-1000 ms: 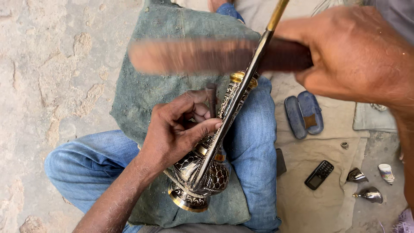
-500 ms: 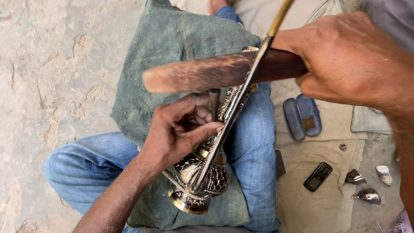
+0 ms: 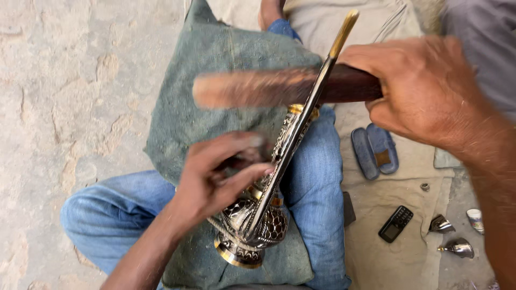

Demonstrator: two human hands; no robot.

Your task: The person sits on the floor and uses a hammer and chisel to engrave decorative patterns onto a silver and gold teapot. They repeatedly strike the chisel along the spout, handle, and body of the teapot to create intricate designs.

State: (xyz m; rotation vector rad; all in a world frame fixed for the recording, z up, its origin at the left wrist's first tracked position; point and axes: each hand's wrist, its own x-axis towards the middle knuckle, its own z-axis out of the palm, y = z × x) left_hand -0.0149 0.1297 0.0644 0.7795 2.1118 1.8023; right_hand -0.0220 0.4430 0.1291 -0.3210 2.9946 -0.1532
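Observation:
An engraved black and brass vase lies tilted on a grey-green cushion across my lap. My left hand holds a long thin metal tool against the vase's neck; the tool's brass-coloured top points up and to the right. My right hand is shut on a wooden stick, which lies level across the tool's upper part. The stick's left end is blurred by motion.
My legs in blue jeans are folded under the cushion. On a beige cloth to the right lie a pair of dark sandals, a small black phone and two small metal cones. Cracked concrete floor fills the left.
The wooden stick has moved down and up over the tool, and it is blurred again now. My left hand's fingers have shifted on the tool and the vase's neck. The view has drifted slightly.

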